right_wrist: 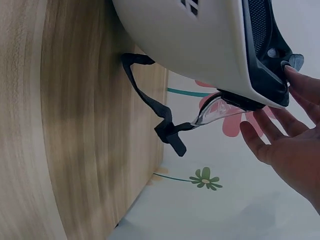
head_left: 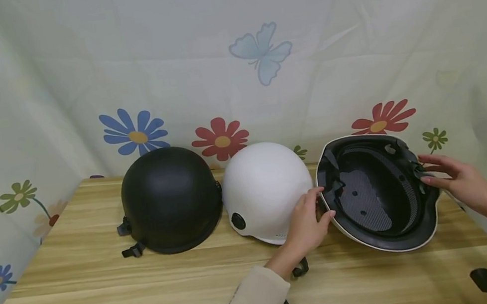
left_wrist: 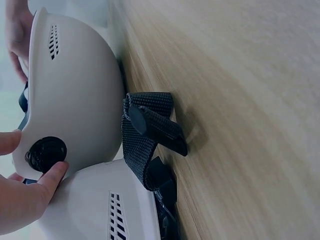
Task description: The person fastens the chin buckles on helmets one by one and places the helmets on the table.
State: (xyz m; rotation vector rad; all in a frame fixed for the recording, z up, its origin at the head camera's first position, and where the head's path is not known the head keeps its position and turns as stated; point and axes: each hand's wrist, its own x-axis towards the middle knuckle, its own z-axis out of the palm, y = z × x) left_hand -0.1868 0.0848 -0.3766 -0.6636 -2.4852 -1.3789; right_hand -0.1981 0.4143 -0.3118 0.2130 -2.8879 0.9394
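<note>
An upturned white helmet (head_left: 347,228) sits on the right of the table, its black lining facing up. My left hand (head_left: 306,225) holds its left side, with a fingertip against the round black knob (left_wrist: 46,153) in the left wrist view. My right hand (head_left: 468,184) pinches the right rim, thumb on the inner side and fingers outside. A strap (right_wrist: 150,100) with a buckle hangs below that rim in the right wrist view. Just left of it stands a second white helmet (head_left: 265,184), dome up and partly behind my left hand.
A black helmet (head_left: 170,200) stands dome up on the left of the wooden table (head_left: 84,300), its buckles at its left side. A loose strap (left_wrist: 140,140) lies by the second white helmet. A flowered cloth (head_left: 349,49) hangs behind the table.
</note>
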